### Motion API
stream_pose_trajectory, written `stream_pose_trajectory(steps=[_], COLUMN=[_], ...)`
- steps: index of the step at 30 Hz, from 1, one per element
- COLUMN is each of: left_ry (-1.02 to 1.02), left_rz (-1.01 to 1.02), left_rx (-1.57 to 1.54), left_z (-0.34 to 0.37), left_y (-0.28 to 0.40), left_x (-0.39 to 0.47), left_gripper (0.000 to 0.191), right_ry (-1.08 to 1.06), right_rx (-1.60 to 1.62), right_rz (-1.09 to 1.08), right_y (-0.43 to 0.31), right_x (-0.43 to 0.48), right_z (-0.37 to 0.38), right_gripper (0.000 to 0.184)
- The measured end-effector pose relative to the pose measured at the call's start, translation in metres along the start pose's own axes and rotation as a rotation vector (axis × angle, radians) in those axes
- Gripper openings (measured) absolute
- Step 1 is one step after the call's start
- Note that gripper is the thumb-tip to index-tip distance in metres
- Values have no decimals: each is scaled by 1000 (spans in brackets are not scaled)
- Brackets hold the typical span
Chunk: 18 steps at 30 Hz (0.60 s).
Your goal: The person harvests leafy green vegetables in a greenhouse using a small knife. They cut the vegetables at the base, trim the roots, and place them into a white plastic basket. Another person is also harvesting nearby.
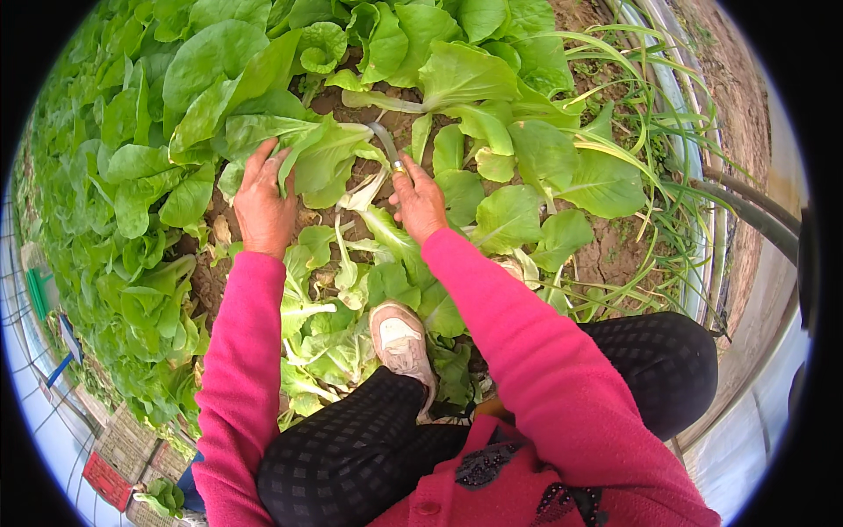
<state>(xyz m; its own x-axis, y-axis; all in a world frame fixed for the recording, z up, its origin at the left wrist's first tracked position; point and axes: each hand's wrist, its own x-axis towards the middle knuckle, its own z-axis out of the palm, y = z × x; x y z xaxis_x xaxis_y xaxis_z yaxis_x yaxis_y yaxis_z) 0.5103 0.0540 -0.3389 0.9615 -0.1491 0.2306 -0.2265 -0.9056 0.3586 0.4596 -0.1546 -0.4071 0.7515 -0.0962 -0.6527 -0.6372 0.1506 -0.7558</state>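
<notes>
My right hand is closed around the handle of a small sickle with a curved metal blade. The blade's tip lies by the pale stem base of a leafy green plant. That plant lies tilted, its leaves pointing left. On its left side my left hand has its fingers up among the leaves; whether it grips them is hidden. Loose and yellowing leaves lie on the soil just below the blade.
Dense leafy greens stand on the left and along the top. Cut leaves lie right of my hands and around my shoe. Long thin-leaved plants line the bed's right edge. A red crate is at the lower left.
</notes>
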Motion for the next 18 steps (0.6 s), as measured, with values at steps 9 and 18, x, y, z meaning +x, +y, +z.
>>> stream_pose_trajectory(steps=[9,18], left_ry=[36,194], left_rz=[-2,-370], left_rx=[21,-432], left_z=[-8,-102], left_y=[3,36], left_x=[7,-49], left_gripper=[28,20], right_ry=[-63,-136], right_rx=[-198,215], right_rz=[-7,99], right_y=[23,-4], right_x=[-7,-60], right_z=[1,-14], right_gripper=[49,42])
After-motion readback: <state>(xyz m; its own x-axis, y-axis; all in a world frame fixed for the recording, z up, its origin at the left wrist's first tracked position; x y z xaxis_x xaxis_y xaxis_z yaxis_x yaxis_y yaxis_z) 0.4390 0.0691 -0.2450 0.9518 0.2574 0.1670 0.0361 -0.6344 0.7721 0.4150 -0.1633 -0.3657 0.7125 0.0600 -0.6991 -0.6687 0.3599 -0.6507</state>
